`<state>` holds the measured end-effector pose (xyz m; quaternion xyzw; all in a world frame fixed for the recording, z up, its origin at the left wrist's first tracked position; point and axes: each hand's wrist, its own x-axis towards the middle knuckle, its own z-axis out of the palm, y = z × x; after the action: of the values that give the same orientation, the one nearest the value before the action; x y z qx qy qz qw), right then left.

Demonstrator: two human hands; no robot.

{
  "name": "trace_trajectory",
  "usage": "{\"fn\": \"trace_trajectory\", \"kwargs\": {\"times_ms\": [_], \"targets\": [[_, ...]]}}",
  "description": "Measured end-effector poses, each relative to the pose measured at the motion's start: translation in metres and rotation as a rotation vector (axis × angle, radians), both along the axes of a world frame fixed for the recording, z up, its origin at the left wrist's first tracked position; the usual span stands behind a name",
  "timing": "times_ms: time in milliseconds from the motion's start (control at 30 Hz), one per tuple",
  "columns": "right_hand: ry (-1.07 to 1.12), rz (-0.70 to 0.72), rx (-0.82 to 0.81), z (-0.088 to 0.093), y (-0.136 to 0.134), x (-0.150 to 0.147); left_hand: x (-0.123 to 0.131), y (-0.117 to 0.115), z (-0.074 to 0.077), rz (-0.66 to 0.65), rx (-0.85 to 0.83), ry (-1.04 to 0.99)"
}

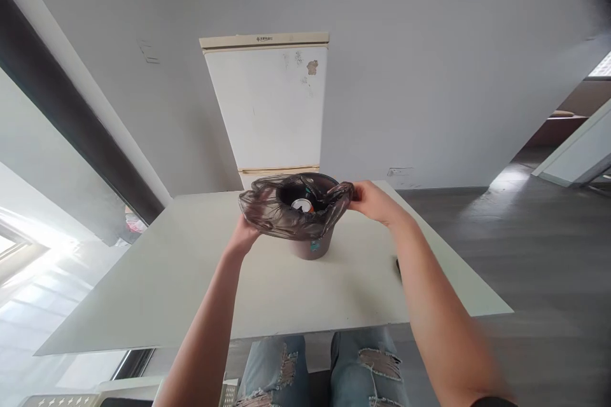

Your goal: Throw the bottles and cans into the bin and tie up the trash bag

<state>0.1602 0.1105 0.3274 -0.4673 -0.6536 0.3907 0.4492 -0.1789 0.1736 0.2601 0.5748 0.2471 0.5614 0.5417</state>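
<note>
A dark bin (312,249) stands upright on the pale table, with a thin black plastic bag (286,222) spread around its rim. Inside the opening lies a can (302,205) with its silvery end up. My left hand (244,233) grips the bag's left edge, its fingers partly behind the film. On the other side, my right hand (367,200) pinches the bunched right edge of the bag.
The table (200,280) reaches out widely on both sides of the bin. A small dark object (398,267) lies beside my right forearm, partly hidden by it. Beyond the table's far edge is a white refrigerator (277,108) against the grey wall.
</note>
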Motion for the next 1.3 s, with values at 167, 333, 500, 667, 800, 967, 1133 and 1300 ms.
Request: {"fn": "trace_trajectory", "kwargs": {"times_ms": [167,333,500,667,800,967,1133,1300], "targets": [[0.471,-0.11,0.119,-0.02,0.013,-0.013,0.032,0.01,0.02,0.111,-0.015,-0.211],[0.893,-0.187,0.15,-0.028,0.019,-0.025,0.045,0.023,0.017,0.137,-0.048,-0.351],[0.95,-0.268,0.213,-0.029,0.02,-0.022,0.031,0.023,0.023,0.093,-0.033,-0.484],[0.935,-0.338,0.329,-0.027,0.019,0.004,0.001,0.029,0.029,0.159,-0.017,-0.524],[1.004,-0.439,0.463,-0.031,0.017,0.019,-0.015,0.029,0.024,0.243,0.029,-0.537],[0.864,-0.37,0.326,-0.057,0.013,0.013,-0.009,0.029,0.0,0.223,-0.073,-0.394],[0.65,-0.282,0.154,-0.072,0.021,-0.016,0.025,0.03,-0.003,0.123,-0.093,-0.064],[0.825,-0.271,0.276,-0.049,0.033,-0.028,0.051,0.026,0.039,0.058,0.033,-0.254]]}}
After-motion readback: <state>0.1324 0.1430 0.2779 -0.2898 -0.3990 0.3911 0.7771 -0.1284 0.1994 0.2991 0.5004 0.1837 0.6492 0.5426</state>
